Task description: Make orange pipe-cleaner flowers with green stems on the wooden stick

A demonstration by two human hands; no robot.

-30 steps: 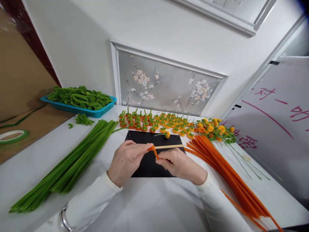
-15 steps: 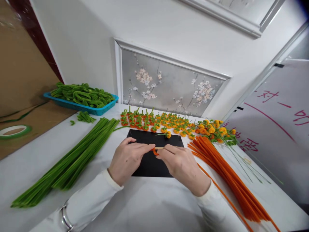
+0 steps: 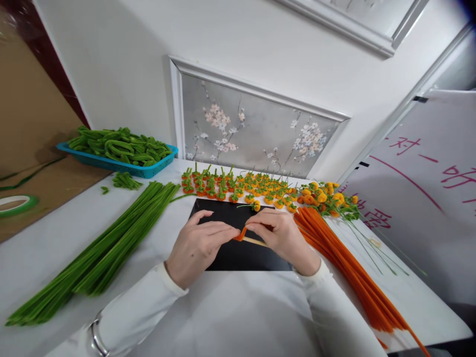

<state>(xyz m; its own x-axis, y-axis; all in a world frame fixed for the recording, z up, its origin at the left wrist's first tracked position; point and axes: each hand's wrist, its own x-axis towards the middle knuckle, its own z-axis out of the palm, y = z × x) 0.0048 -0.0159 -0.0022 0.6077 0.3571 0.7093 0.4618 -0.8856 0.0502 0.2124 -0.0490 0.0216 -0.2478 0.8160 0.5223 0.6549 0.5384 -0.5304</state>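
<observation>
Over the black mat (image 3: 245, 260), my left hand (image 3: 203, 244) pinches a wooden stick (image 3: 255, 241) where an orange pipe cleaner (image 3: 241, 234) is wound around it. The stick slants out to the right, under my right hand (image 3: 284, 238). Thumb and forefinger of my right hand are closed on the upper end of the orange pipe cleaner. Behind the hands, a small orange-yellow flower (image 3: 256, 206) with a thin stem lies at the mat's back edge.
Green pipe cleaners (image 3: 100, 248) lie left, orange ones (image 3: 342, 267) right. Rows of small flowers (image 3: 223, 187) stand behind the mat, with a yellow-orange bunch (image 3: 327, 198) at right. A blue basket (image 3: 148, 171) of green loops and green tape (image 3: 31, 206) are at left.
My right hand has risen slightly off the stick, drawing the orange end upward, and more of the stick shows. My left hand stays on the wound part. The view has shifted slightly.
</observation>
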